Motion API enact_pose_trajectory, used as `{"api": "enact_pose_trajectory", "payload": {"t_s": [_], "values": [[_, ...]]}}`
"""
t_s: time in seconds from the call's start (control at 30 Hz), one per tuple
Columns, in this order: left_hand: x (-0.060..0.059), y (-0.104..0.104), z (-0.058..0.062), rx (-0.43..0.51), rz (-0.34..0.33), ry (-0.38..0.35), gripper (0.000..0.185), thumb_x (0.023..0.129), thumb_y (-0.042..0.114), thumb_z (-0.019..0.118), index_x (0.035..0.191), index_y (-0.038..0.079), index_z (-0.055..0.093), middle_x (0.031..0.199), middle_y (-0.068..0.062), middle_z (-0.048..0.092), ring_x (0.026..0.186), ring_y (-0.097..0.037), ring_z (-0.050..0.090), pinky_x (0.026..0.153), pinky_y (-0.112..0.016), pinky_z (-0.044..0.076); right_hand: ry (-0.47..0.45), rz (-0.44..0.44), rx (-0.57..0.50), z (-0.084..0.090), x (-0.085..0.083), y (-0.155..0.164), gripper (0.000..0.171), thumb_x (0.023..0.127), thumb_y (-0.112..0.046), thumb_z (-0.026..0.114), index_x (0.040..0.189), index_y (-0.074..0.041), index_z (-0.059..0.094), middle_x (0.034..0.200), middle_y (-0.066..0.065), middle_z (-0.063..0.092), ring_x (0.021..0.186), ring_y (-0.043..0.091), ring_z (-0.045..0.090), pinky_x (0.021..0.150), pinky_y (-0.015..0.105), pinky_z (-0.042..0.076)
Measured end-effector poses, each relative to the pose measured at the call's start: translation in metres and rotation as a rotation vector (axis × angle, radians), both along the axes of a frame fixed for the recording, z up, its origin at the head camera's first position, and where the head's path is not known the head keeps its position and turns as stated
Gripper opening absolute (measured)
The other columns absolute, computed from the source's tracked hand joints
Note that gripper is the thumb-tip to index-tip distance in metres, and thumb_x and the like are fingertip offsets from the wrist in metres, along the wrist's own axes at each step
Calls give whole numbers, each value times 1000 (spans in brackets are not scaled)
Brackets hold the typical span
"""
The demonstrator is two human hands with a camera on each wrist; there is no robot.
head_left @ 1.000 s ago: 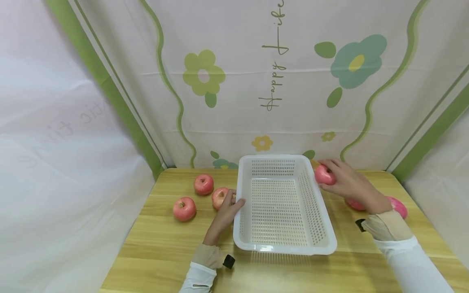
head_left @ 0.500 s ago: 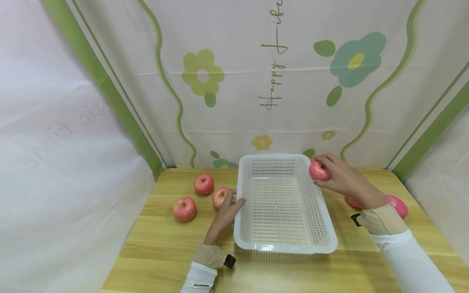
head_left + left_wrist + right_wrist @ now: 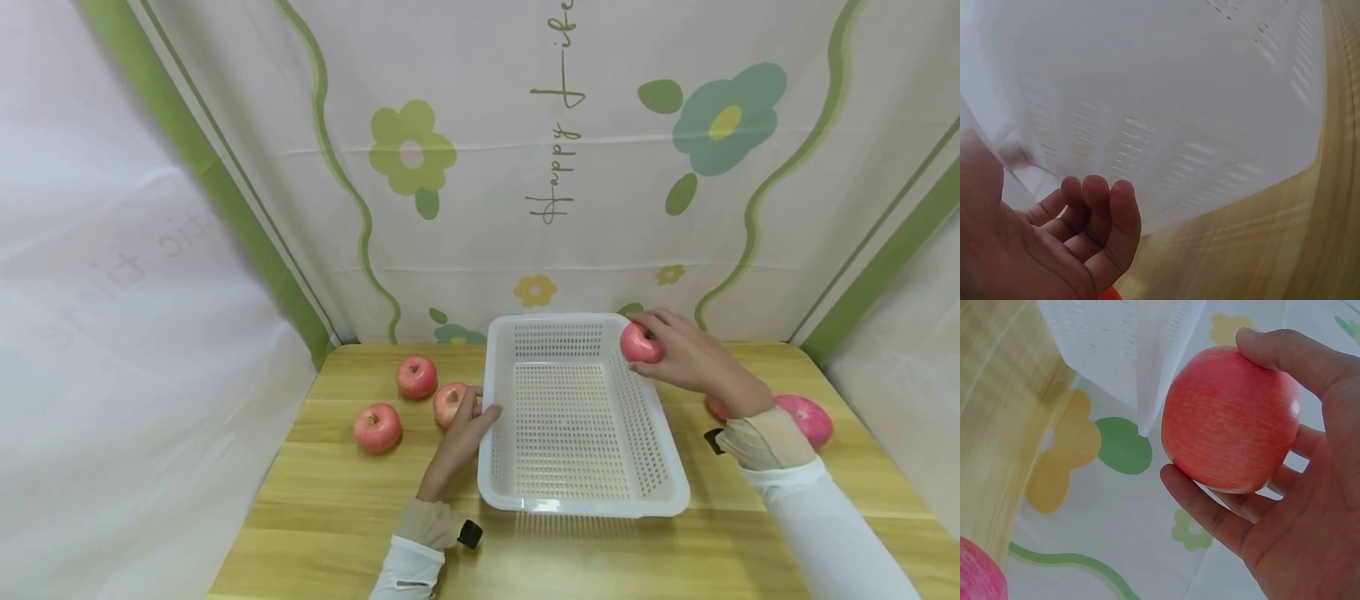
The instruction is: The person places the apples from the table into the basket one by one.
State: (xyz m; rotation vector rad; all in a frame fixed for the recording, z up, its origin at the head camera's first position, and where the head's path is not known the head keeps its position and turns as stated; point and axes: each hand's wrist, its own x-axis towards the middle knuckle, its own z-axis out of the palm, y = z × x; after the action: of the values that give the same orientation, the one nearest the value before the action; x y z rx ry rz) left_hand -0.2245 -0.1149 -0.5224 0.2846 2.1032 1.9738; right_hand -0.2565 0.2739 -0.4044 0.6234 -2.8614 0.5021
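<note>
The right hand (image 3: 690, 358) curls thumb and fingers (image 3: 1210, 512) round an apple (image 3: 641, 343) above the basket's (image 3: 577, 500) upper-right corner. The left hand (image 3: 461, 433), fingers loosely straight, rests on its left rim. The right-wrist view alone shows the grip. Other apples (image 3: 377, 427) lie mid-left on the wooden table (image 3: 337, 500), flowered cloth (image 3: 525, 167) behind.

You worked in a small staged recording booth, not a lived-in room: a wooden table (image 3: 337, 500) was boxed in by a hanging flower-print cloth (image 3: 487, 167) and plain white sheets (image 3: 112, 333) at both sides.
</note>
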Motion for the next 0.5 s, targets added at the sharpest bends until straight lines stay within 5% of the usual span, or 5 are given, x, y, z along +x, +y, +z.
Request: {"api": "enact_pose_trajectory", "payload": {"t_s": [0.5], "values": [[-1, 2, 1, -23, 33, -35, 41, 108, 31, 58, 139, 7, 43, 122, -33, 69, 104, -43, 76, 76, -40, 65, 45, 67, -19, -3, -12, -16, 77, 85, -33, 89, 148, -5, 56, 141, 19, 61, 119, 37, 63, 93, 57, 56]]}}
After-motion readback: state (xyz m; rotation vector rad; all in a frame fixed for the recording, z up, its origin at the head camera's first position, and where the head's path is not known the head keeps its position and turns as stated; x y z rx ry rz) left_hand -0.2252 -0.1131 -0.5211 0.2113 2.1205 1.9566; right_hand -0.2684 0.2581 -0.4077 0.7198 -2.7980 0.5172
